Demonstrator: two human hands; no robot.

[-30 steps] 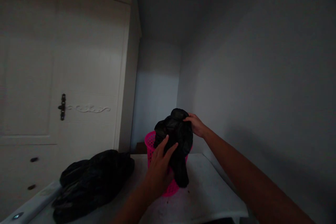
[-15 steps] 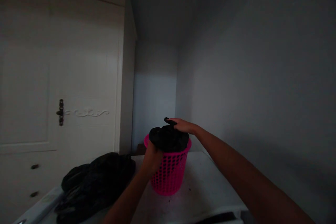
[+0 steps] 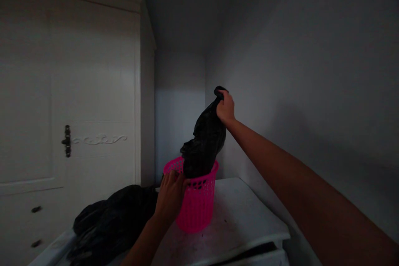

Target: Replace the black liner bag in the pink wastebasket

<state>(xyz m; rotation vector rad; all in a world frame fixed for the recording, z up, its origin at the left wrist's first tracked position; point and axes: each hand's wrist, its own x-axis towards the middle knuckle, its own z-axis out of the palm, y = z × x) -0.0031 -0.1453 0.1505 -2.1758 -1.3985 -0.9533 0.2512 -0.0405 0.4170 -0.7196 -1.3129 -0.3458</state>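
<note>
The right hand [image 3: 225, 106] was seen clamped on the gathered upper end of a crumpled black bag [image 3: 207, 137], apparently of thin plastic, which was held up at a slant above a bright pink, round plastic basket with a perforated wall [image 3: 196, 208]. The left hand [image 3: 170, 197] was placed against the near left part of the basket's rim, with its fingers bent over the edge; whether it was closed on the rim or on dark material there could not be told. The two hands were kept well apart.

By the look of it, a halfway state had been reached. Most of the bag was held above the rim, while its lower end was hidden inside the basket. Dark patches were shown through the upper holes, and little black could be made out lower down, so only a short part was judged to be left within. The bag was neither fully clear of the basket nor fully contained by it.

The basket was stood upright on a white, flat-topped desk [image 3: 243, 208]. To its left, a larger, heaped black bag-like bundle [image 3: 115, 220] was left lying, touched by neither hand as far as could be seen.
</note>
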